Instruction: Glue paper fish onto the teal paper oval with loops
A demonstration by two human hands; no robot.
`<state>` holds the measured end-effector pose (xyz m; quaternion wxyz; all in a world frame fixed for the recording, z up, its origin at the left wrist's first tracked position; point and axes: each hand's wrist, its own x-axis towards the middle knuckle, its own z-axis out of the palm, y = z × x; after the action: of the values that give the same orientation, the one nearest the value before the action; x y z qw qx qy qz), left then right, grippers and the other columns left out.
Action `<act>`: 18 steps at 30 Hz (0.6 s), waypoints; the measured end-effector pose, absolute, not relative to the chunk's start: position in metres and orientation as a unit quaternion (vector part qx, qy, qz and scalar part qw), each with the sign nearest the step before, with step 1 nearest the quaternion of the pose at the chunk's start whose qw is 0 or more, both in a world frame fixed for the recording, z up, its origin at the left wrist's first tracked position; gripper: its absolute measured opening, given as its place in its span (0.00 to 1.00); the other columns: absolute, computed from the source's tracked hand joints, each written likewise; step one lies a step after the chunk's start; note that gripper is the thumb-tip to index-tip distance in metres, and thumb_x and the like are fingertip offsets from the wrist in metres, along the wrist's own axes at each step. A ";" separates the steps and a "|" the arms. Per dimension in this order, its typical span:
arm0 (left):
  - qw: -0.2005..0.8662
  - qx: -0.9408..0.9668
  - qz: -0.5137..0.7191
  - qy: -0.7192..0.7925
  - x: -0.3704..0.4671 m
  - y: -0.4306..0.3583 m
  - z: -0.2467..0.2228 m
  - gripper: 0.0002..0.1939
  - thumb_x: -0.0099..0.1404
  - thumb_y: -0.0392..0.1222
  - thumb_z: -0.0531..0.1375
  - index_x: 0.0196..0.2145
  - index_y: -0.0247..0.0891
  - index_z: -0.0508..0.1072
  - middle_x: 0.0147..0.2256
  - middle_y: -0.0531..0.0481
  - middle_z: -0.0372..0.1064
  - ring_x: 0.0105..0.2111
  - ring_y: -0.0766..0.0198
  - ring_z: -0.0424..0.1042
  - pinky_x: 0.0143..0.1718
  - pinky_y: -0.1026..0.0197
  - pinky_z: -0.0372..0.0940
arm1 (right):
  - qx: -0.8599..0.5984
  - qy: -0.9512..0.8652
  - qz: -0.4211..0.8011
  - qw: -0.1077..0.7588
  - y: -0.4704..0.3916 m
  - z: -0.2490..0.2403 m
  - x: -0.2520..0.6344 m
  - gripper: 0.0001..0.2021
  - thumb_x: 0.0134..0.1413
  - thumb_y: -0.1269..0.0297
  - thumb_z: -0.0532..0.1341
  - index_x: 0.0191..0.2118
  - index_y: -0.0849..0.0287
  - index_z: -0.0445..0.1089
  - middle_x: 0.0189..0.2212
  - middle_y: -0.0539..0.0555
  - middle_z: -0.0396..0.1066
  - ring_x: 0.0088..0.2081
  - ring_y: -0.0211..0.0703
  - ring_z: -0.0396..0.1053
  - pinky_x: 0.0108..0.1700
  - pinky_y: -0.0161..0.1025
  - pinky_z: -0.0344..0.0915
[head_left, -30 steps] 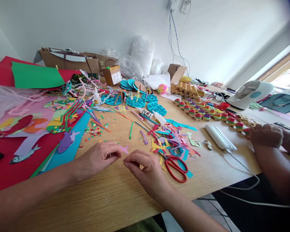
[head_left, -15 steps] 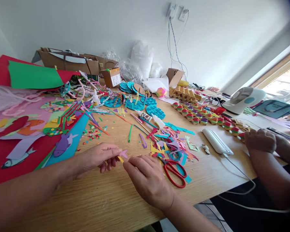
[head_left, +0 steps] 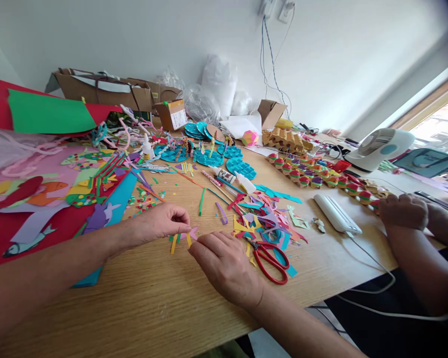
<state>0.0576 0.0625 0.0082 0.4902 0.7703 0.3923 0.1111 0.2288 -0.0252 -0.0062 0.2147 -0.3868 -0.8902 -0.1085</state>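
Note:
Near the front middle of the table, my left hand [head_left: 173, 220] has its thumb and finger pressed together at a small yellow paper strip [head_left: 188, 239]. A pink paper piece [head_left: 193, 232] shows between my two hands, touching or close to both. My right hand [head_left: 227, 266] is closed beside it, its fingertips hidden beneath the hand, so what they pinch cannot be made out. Another yellow strip [head_left: 173, 244] lies on the table just below my left hand, with bits of green near it. Red-handled scissors [head_left: 271, 261] rest to the right of my right hand.
Coloured paper scraps [head_left: 272, 223] lie beyond the scissors. A white power strip [head_left: 336, 214] and another person's hands [head_left: 403, 213] are at the right. Red sheets with paper fish [head_left: 48, 223] cover the left. Glue bottles [head_left: 244, 183], blue discs [head_left: 209, 156] and painted egg cartons [head_left: 321, 174] stand farther back.
My left hand has shifted slightly up and its lower fingers have curled out of sight. A yellow strip and green bits now show on the table below it. The view has shifted slightly.

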 end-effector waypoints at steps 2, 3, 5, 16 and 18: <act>0.467 0.789 0.103 0.386 0.059 0.071 0.004 0.11 0.52 0.48 0.57 0.22 0.36 0.67 0.19 0.57 0.61 0.21 0.69 0.60 0.20 0.68 0.54 | -0.389 -0.893 -0.112 0.194 -0.022 -0.006 0.227 0.11 0.60 0.72 0.48 0.31 0.60 0.66 0.26 0.51 0.66 0.26 0.36 0.60 0.28 0.36 0.50; 0.457 0.796 0.094 0.386 0.060 0.075 0.002 0.10 0.52 0.47 0.57 0.22 0.36 0.68 0.19 0.57 0.61 0.21 0.68 0.60 0.19 0.68 0.53 | -0.392 -0.895 -0.113 0.181 -0.020 -0.007 0.226 0.11 0.60 0.72 0.48 0.32 0.61 0.66 0.26 0.51 0.66 0.26 0.36 0.60 0.28 0.36 0.50; 0.431 0.813 0.076 0.384 0.063 0.081 -0.003 0.08 0.52 0.44 0.56 0.22 0.36 0.68 0.19 0.56 0.62 0.20 0.68 0.61 0.17 0.69 0.52 | -0.397 -0.899 -0.108 0.152 -0.017 -0.009 0.224 0.10 0.59 0.73 0.49 0.31 0.61 0.66 0.26 0.51 0.66 0.26 0.36 0.60 0.28 0.36 0.49; 0.338 0.881 0.039 0.328 0.063 0.101 -0.019 0.05 0.51 0.36 0.55 0.21 0.37 0.70 0.22 0.54 0.65 0.23 0.67 0.63 0.22 0.68 0.54 | -0.424 -0.899 -0.069 0.087 -0.002 -0.035 0.216 0.07 0.57 0.72 0.51 0.35 0.61 0.66 0.30 0.51 0.68 0.29 0.38 0.64 0.27 0.36 0.53; 0.339 0.883 0.038 0.322 0.061 0.104 -0.022 0.05 0.51 0.35 0.55 0.21 0.37 0.70 0.22 0.54 0.64 0.23 0.67 0.63 0.23 0.68 0.54 | -0.424 -0.898 -0.072 0.091 -0.002 -0.037 0.216 0.06 0.57 0.72 0.52 0.35 0.60 0.66 0.30 0.50 0.68 0.29 0.38 0.63 0.27 0.36 0.53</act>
<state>0.0609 0.1042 -0.0220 0.3390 0.8832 0.3218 0.0379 0.2157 -0.0020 -0.0370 0.0908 -0.4242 -0.8981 -0.0718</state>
